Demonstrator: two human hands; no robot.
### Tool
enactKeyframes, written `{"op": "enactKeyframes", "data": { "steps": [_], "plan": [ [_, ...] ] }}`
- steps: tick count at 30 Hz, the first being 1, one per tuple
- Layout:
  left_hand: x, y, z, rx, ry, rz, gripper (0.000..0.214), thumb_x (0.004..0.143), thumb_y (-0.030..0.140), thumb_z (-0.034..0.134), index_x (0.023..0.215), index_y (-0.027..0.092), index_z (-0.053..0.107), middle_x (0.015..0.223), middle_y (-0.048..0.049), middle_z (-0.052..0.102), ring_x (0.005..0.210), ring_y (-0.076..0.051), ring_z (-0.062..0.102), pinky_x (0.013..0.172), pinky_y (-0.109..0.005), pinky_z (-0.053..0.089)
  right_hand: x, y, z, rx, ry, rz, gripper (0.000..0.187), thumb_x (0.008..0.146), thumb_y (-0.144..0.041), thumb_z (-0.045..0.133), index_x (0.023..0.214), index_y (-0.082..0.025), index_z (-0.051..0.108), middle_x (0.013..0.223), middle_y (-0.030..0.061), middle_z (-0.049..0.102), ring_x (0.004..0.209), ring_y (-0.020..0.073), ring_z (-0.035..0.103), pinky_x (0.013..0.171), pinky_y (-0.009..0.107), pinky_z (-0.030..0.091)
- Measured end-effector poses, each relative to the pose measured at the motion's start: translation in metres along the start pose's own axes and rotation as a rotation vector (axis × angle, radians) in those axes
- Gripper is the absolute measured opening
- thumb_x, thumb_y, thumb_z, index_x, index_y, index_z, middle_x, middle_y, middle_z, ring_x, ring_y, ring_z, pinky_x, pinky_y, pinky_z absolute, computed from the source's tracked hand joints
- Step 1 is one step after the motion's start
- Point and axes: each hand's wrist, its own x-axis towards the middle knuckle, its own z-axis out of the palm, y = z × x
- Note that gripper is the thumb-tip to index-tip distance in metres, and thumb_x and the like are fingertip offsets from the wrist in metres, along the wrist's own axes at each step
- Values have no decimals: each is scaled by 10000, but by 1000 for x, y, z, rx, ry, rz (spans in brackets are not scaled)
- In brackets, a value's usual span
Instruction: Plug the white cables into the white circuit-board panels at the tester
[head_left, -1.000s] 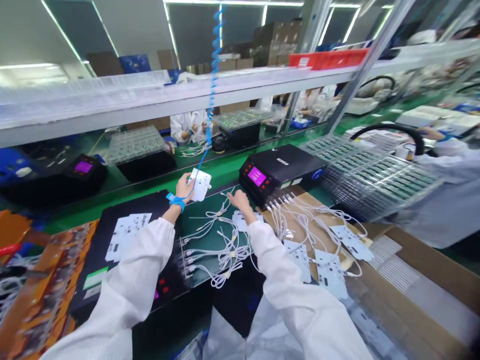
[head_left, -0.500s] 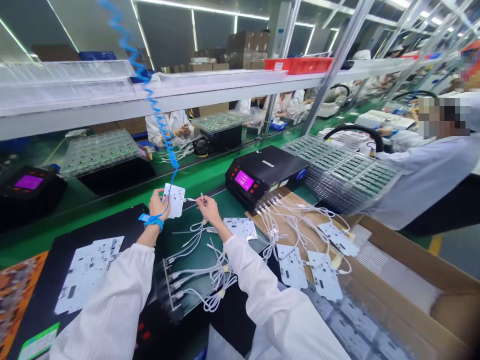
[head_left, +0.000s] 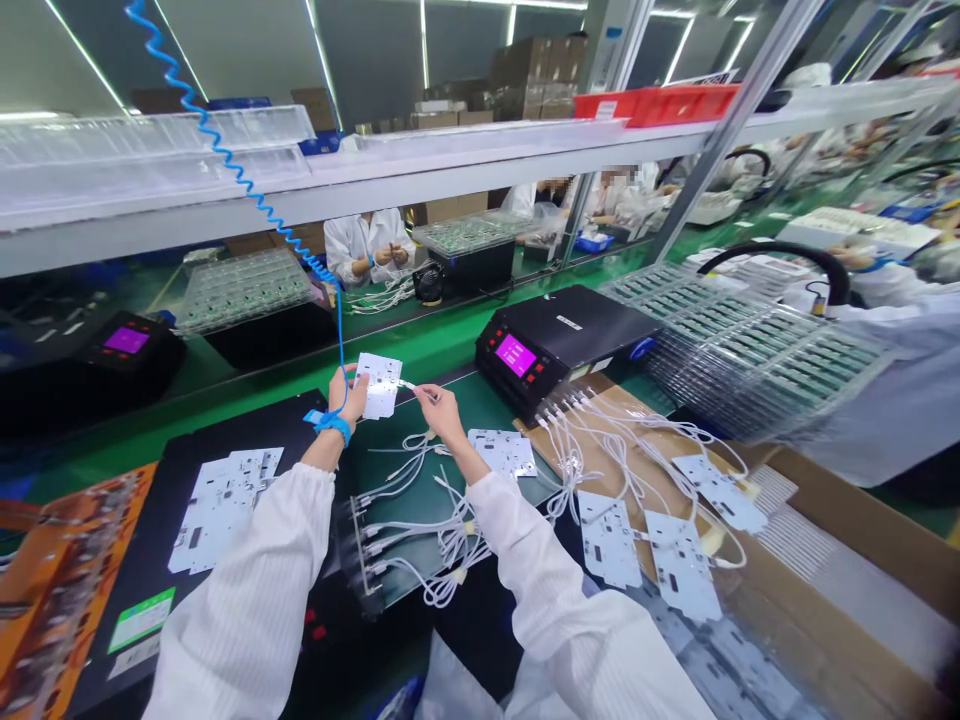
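Observation:
My left hand [head_left: 350,395], with a blue wrist strap [head_left: 330,423], is closed on a white circuit board [head_left: 379,386] held up above the green mat [head_left: 409,480]. My right hand [head_left: 441,412] pinches the plug end of a white cable [head_left: 414,386] that meets the board's right edge. Below my hands lie several loose white cables [head_left: 435,520] and another white board [head_left: 501,452] on the mat.
A black tester with a pink screen [head_left: 559,340] stands to the right, its cables running to boards [head_left: 679,560] on cardboard. More boards [head_left: 221,495] lie at left. Stacked clear trays [head_left: 742,350] and a co-worker's white sleeve [head_left: 892,400] are at right. A shelf [head_left: 450,175] crosses overhead.
My right hand lifted off the mat with a cable plug and brought it to the board's right edge. The left hand kept holding the board raised.

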Motion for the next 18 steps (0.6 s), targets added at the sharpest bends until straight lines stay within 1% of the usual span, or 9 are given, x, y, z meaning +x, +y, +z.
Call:
{"op": "enactKeyframes", "data": {
  "steps": [3, 7, 13, 18],
  "plan": [
    [0, 0, 2, -30, -10, -7, 332, 915, 218, 598, 1241, 160, 614, 947, -97, 697, 720, -188, 667, 652, -295, 552, 1, -2, 0, 22, -10, -5, 374, 867, -504, 577, 880, -173, 751, 678, -5, 624, 614, 142, 521, 609, 262, 412],
    [1, 0, 2, -48, -22, -5, 349, 921, 216, 594, 1264, 155, 609, 988, -111, 704, 770, -198, 689, 686, -305, 570, 1, -5, -3, 36, -39, -19, 390, 864, -523, 569, 864, -175, 745, 658, -7, 600, 595, 141, 508, 582, 265, 399],
    [0, 1, 0, -27, -33, 6, 359, 914, 229, 598, 1262, 147, 633, 990, -123, 708, 804, -223, 699, 713, -334, 581, 0, -5, -10, 52, -88, -48, 398, 856, -537, 589, 889, -169, 737, 668, -4, 611, 587, 139, 500, 577, 271, 395],
    [-2, 3, -3, 9, -58, 45, 348, 885, 228, 617, 1215, 141, 681, 991, -120, 725, 827, -237, 701, 775, -364, 581, 0, -5, -16, -5, -112, -117, 393, 879, -543, 582, 891, -187, 749, 779, 23, 661, 652, 153, 551, 632, 278, 440]
  ]
}}
